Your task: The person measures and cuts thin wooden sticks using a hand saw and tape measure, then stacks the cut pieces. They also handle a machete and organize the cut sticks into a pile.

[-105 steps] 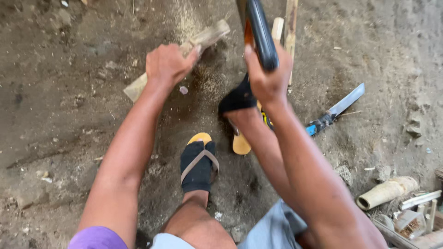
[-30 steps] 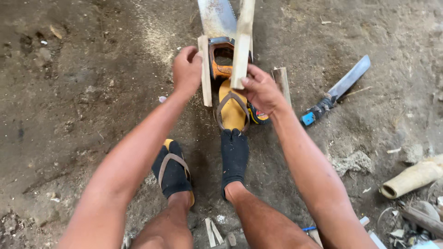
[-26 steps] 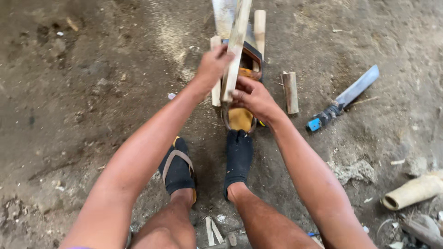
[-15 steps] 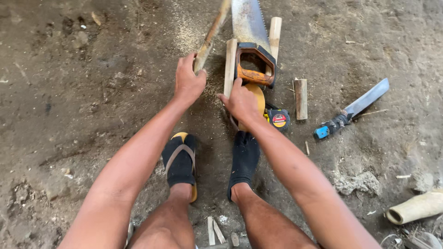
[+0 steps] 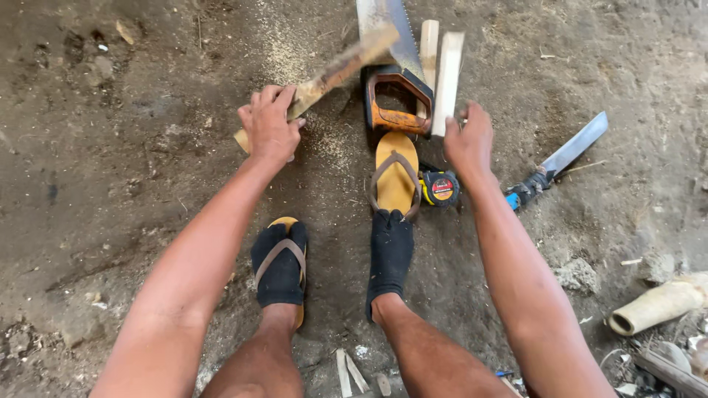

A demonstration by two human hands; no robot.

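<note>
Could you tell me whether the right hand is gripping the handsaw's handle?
No; the right hand rests at the pale wood strip, beside the handsaw.

Daylight on my feed, soft and even, fairly bright, no harsh sun patches. Light seems to come from upper right: arms and feet drop only faint, short shadows on the dirt floor (image 5: 110, 169) toward lower left. Mild sheen on the saw blade (image 5: 383, 22) and the knife blade (image 5: 575, 144), no real glare. Skin on both forearms has a slight shine. Motion blur on the wooden stick (image 5: 346, 66) in the left hand (image 5: 269, 125), esp. its far end; the right hand (image 5: 469, 141) is a bit soft too. Rest is sharp enough, w/ ground texture and sawdust grains clear mid-frame. Wide lens: arms look stretched at the bottom edge, corners slightly darker and softer.
</note>
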